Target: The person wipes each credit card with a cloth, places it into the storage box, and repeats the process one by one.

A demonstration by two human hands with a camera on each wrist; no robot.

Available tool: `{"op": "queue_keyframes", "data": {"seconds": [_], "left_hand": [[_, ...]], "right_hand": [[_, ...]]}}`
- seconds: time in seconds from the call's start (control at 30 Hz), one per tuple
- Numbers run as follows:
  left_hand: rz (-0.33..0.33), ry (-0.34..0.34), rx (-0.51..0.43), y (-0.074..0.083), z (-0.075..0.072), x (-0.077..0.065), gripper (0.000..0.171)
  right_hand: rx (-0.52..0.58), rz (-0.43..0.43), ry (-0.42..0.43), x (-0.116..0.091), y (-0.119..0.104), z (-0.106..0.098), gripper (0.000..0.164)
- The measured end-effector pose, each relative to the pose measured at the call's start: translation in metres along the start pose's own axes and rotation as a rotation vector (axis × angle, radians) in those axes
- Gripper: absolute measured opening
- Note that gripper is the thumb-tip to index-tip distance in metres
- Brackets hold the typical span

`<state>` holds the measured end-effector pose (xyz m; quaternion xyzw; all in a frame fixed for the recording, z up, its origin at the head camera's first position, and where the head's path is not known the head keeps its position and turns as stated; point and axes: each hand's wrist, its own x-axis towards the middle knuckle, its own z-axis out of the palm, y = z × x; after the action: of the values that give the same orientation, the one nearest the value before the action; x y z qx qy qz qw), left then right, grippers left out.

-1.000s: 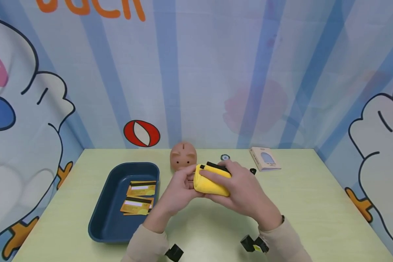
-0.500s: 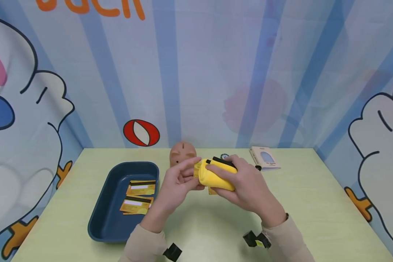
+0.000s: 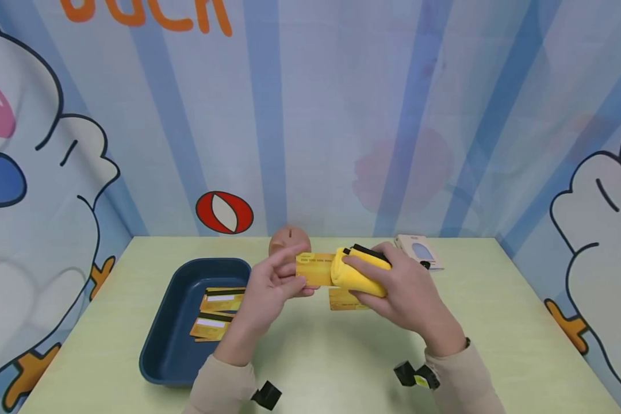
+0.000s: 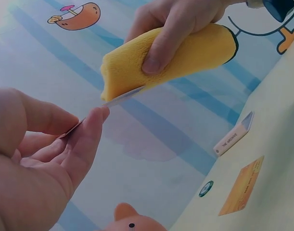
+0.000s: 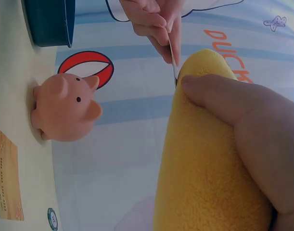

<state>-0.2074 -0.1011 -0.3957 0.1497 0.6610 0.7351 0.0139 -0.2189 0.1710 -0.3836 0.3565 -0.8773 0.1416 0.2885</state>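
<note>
My left hand [image 3: 271, 282] pinches one end of a gold bank card [image 3: 313, 270] between thumb and fingers. The card's other end meets the end of a yellow plush pouch [image 3: 361, 277] with a black strip along its top. My right hand [image 3: 406, 296] grips this pouch from the right side, its thumb pressed into the soft fabric [image 4: 125, 62]. Both hands are raised above the table. Below the pouch, a second gold card [image 3: 344, 299] lies on the tabletop. The right wrist view shows the held card edge-on as a thin line [image 5: 172, 53].
A dark blue tray [image 3: 171, 359] at left holds several gold cards [image 3: 212, 326]. Behind my left hand stands a pink piggy bank [image 5: 65, 113]. Toward the back right are a small white box [image 3: 418, 248] and a round chip [image 4: 206, 188]. A printed curtain [image 3: 321, 115] closes off the back.
The pouch and my right hand have shifted right, away from my left hand. More of the pinched card now shows between them, and the card on the table has come into view.
</note>
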Motion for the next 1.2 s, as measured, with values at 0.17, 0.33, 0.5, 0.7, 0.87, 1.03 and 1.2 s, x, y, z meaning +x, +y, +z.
{"op": "queue_keyframes", "data": {"seconds": [0.17, 0.33, 0.5, 0.7, 0.87, 1.03, 1.2], "left_hand": [[-0.030, 0.013, 0.003, -0.001, -0.005, 0.001, 0.058], [-0.001, 0.032, 0.057, -0.004, -0.008, 0.003, 0.058], [0.000, 0.063, 0.116, -0.010, -0.007, 0.003, 0.037], [0.046, 0.098, 0.178, -0.014, -0.003, 0.005, 0.023], [0.080, 0.095, 0.190, -0.015, -0.002, 0.004, 0.020], [0.075, 0.092, 0.159, -0.015, -0.001, 0.004, 0.021], [0.062, 0.028, 0.164, -0.016, -0.002, 0.004, 0.028]], "right_hand": [[-0.007, 0.021, 0.029, -0.003, 0.006, -0.004, 0.057], [0.002, 0.058, 0.085, -0.006, 0.012, -0.010, 0.063], [0.035, 0.076, 0.103, -0.007, 0.014, -0.014, 0.065], [0.047, 0.075, 0.116, -0.007, 0.011, -0.017, 0.064], [0.062, 0.058, 0.104, -0.004, 0.006, -0.017, 0.065], [0.078, 0.037, 0.080, -0.001, 0.001, -0.014, 0.065], [0.083, 0.027, 0.075, 0.000, -0.002, -0.013, 0.064]]}}
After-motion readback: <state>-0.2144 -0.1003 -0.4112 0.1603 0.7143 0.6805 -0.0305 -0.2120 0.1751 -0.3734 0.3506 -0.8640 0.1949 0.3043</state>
